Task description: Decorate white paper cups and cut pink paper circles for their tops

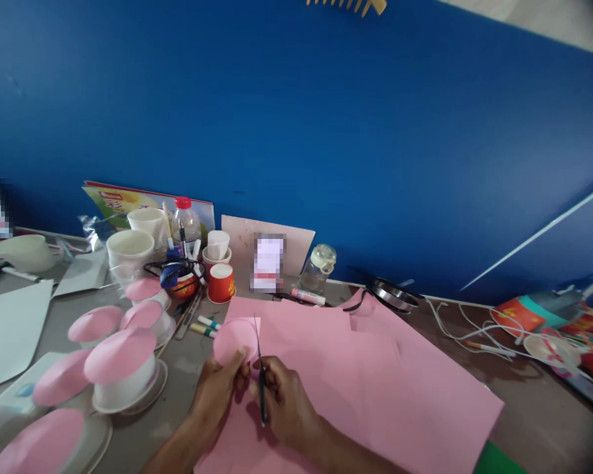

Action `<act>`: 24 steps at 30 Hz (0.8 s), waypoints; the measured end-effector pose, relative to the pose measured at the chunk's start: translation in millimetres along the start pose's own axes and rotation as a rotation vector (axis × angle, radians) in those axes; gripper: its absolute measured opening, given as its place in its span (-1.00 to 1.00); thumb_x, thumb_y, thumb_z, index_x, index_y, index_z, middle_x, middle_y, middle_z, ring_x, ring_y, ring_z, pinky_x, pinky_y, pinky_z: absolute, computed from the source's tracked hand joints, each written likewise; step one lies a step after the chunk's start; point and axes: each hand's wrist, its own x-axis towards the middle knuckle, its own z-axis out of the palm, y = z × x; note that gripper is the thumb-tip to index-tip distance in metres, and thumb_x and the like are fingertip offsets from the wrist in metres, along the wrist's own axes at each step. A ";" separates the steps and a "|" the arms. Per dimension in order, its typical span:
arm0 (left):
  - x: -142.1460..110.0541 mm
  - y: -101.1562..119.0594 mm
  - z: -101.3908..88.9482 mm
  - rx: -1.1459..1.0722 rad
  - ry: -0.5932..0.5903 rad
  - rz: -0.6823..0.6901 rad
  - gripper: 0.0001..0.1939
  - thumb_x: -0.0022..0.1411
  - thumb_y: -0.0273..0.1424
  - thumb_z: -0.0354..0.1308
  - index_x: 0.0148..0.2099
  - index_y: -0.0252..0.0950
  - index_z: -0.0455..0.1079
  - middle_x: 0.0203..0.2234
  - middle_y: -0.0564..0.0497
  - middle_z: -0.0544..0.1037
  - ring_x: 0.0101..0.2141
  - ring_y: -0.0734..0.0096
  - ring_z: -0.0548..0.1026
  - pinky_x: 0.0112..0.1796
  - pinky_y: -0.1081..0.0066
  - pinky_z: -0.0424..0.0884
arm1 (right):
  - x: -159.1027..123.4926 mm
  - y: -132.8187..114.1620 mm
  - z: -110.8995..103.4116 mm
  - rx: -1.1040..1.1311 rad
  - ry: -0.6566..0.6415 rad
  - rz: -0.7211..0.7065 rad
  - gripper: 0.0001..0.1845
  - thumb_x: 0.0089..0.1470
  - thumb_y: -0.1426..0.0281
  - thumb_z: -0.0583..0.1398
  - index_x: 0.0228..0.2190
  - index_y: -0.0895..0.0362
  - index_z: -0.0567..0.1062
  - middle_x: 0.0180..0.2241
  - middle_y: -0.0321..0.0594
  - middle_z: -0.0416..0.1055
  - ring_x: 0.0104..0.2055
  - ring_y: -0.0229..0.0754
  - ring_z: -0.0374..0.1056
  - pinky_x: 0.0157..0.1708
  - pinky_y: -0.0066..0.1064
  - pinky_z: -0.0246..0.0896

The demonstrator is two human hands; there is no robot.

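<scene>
Between the thumb and fingers of my left hand (221,385) is a small piece of pink paper (230,337) with a rounded outline and a squarish corner at its upper right. My right hand (289,401) grips a pair of black-handled scissors (262,388), whose blades point away from me along the right edge of that piece. Whether the blades are parted is hard to see. Beneath both hands lie large overlapping pink sheets (375,388). Left of my hands stand several white paper cups (123,388) topped with pink paper discs (120,355).
Behind the sheets are a red cup (221,284), a clear jar (320,268), a pink marker (308,297) and a propped phone (267,263). A tape roll (393,295) and white cables (467,339) lie to the right. A blue partition (296,131) rises behind the table.
</scene>
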 end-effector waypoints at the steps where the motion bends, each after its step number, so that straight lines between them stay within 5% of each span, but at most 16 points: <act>1: -0.2 0.5 0.3 -0.001 -0.012 -0.008 -0.62 -0.05 -0.16 0.28 -0.64 -0.34 0.33 -0.78 0.09 0.33 -0.72 0.56 0.26 -0.64 0.51 0.18 | 0.2 -0.2 0.1 0.004 0.000 0.001 -0.88 0.11 0.36 0.13 -0.29 0.15 0.37 -0.51 -0.27 0.42 -0.55 -0.32 0.30 -0.59 -0.57 0.16; 24: 1.9 -2.9 -1.4 0.030 -0.060 -0.011 -0.58 -0.01 -0.10 0.25 -0.64 -0.32 0.29 -0.80 0.11 0.32 -0.73 0.55 0.24 -0.65 0.51 0.12 | 2.8 1.1 -2.2 0.011 0.006 0.015 -0.86 0.09 0.35 0.15 -0.30 0.15 0.36 -0.53 -0.30 0.37 -0.57 -0.34 0.23 -0.59 -0.56 0.12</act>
